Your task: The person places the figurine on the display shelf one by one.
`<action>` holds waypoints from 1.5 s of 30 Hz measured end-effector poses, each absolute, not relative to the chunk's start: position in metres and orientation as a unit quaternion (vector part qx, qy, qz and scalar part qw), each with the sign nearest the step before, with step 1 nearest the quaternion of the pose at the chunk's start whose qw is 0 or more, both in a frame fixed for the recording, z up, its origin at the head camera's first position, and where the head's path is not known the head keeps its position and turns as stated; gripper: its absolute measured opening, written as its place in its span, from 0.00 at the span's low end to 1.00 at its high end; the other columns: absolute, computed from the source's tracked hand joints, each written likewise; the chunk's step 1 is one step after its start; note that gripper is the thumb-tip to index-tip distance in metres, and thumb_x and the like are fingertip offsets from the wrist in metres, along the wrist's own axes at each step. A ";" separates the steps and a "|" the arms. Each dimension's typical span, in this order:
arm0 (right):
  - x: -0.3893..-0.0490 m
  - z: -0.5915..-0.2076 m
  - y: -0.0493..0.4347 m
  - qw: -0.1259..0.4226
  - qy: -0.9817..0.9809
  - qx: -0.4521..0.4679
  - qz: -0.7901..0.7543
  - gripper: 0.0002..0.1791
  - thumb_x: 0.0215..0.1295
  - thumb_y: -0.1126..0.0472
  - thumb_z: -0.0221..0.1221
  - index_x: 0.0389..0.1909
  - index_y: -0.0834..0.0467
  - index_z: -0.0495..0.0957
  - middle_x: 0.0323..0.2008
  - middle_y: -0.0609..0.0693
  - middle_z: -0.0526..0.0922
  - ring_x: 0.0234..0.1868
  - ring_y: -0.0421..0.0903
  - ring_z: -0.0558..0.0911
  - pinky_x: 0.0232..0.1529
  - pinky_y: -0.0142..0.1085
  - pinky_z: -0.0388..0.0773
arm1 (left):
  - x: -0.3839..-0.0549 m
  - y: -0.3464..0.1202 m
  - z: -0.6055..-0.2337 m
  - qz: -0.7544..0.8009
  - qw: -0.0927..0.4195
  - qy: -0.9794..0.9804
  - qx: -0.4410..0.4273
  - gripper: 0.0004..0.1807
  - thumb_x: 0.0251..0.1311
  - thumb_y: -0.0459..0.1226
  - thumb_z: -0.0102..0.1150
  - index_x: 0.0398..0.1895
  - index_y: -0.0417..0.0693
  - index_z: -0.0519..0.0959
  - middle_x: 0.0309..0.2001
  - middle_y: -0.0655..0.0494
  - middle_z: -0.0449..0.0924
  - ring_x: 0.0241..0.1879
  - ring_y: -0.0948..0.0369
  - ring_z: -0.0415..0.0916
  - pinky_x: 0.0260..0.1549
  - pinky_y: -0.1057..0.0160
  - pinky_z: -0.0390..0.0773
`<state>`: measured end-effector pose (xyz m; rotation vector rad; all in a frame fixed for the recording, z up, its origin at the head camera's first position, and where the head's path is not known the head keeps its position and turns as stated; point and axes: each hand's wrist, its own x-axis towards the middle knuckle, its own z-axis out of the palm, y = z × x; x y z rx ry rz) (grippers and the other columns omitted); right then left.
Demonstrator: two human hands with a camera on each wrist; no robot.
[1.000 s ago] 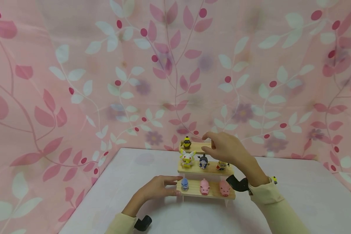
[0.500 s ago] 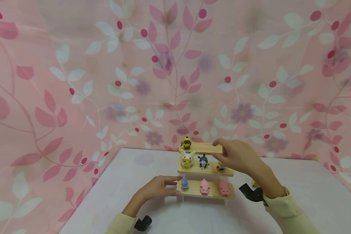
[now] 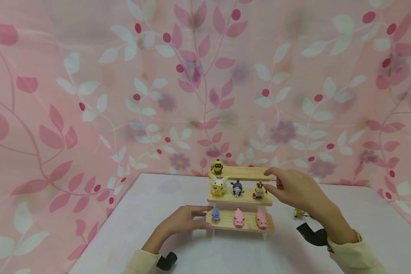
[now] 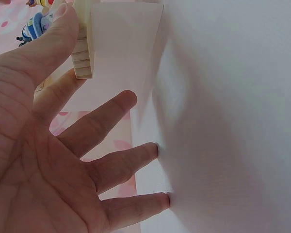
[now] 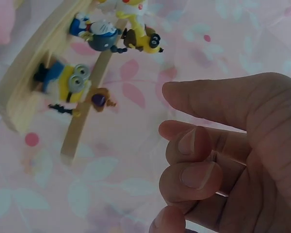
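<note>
A three-tier wooden display stand (image 3: 250, 227) holds small toy figures. My left hand (image 3: 183, 220) pinches the left end of its lowest board, thumb at the front edge and index finger at the back; the other fingers spread out in the left wrist view. My right hand (image 3: 296, 188) is just right of the upper tiers, holding nothing, its fingers loosely bent. Nearest to it stands a crowned minion figure (image 3: 258, 191) at the right of the middle tier, also seen in the right wrist view. A dark-and-yellow figure (image 3: 218, 167) sits on the top tier's left end.
The middle tier also bears a white-and-yellow figure (image 3: 218, 186) and a dark-haired figure (image 3: 237, 188). Below are a blue figure (image 3: 215, 215) and two pink pigs (image 3: 238, 218). A small yellow figure (image 3: 298, 213) lies on the white table (image 3: 171, 194) at right. Floral cloth (image 3: 205, 95) hangs behind.
My right hand has drawn back to the right from over the top tier, uncovering the crowned minion and the yellow figure on the table. My left hand has stayed in place.
</note>
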<state>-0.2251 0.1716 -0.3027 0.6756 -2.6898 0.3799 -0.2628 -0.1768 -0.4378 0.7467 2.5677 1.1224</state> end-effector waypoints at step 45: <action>-0.225 -0.371 0.250 0.086 -0.976 0.149 0.136 0.18 0.59 0.55 0.68 0.48 0.56 0.79 0.19 0.39 0.70 0.18 0.39 0.67 0.19 0.36 0.65 | -0.261 -0.177 -0.435 0.378 0.117 0.881 0.258 0.32 0.57 0.53 0.69 0.67 0.63 0.75 0.62 0.60 0.77 0.56 0.58 0.78 0.54 0.45 0.75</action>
